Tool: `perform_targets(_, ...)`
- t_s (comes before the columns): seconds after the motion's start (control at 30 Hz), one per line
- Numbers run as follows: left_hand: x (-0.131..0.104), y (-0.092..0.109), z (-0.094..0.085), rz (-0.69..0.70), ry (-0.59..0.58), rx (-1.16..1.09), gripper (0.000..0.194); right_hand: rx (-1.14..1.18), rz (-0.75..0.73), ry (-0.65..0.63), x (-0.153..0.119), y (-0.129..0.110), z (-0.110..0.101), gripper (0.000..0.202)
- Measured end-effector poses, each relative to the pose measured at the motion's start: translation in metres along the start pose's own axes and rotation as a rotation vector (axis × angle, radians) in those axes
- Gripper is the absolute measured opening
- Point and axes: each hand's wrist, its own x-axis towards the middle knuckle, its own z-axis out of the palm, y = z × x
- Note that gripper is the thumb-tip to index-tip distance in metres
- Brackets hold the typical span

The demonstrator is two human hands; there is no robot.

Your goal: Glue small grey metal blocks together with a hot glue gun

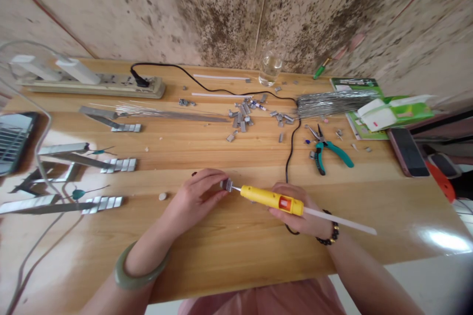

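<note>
Between the thumb and fingertips of my left hand [197, 199] is a small grey block-like piece [226, 185]. My right hand [299, 211] is closed around a yellow hot glue gun [271, 199], whose nozzle points left and meets or nearly meets the grey piece. A white glue stick [343, 220] juts out of the gun's rear end. The gun's handle and trigger are mostly hidden by my fingers. Beyond my hands lies a loose heap of grey pieces [242, 115] of similar look.
A black cord [291, 150] crosses the wood table from a power strip [111, 86]. Teal pliers [328, 150], a phone [408, 152] and a wire bundle [332, 103] lie right. A glass of liquid [270, 70] stands at the back. Folded grey strip shapes [103, 204] sit left.
</note>
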Motion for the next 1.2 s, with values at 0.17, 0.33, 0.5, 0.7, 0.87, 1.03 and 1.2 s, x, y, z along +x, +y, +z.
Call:
perform_targets(0.17, 0.0001, 0.0013, -0.001, 0.001, 0.0, 0.007, 0.024, -0.016, 0.004, -0.022, -0.0001, 0.0, -0.0003, 0.007)
perform_targets(0.33, -0.0005, 0.0018, -0.0007, -0.006, -0.013, 0.007, 0.024, -0.039, 0.003, 0.019, -0.0011, 0.0013, -0.0009, 0.004)
perform_targets(0.5, 0.0008, 0.0014, -0.0005, 0.011, 0.005, 0.006, 0.024, -0.022, 0.019, -0.002, -0.0019, 0.0022, -0.0005, 0.004)
perform_targets(0.7, 0.001, 0.0017, -0.0012, 0.011, 0.014, 0.001, 0.024, -0.021, 0.005, -0.023, -0.0025, 0.0033, -0.0001, 0.006)
perform_targets(0.87, -0.0016, 0.0004, -0.0007, -0.004, -0.02, 0.001, 0.026, -0.014, 0.026, 0.003, -0.0017, 0.0015, -0.0011, 0.002)
perform_targets(1.03, -0.0014, -0.0005, -0.0005, -0.006, 0.0, 0.002, 0.026, -0.012, 0.014, -0.01, -0.0017, 0.0013, -0.0006, 0.004)
perform_targets(1.2, 0.0, -0.0005, -0.0008, 0.002, 0.019, 0.012, 0.025, -0.065, 0.002, -0.022, -0.0027, 0.0007, 0.0004, 0.006)
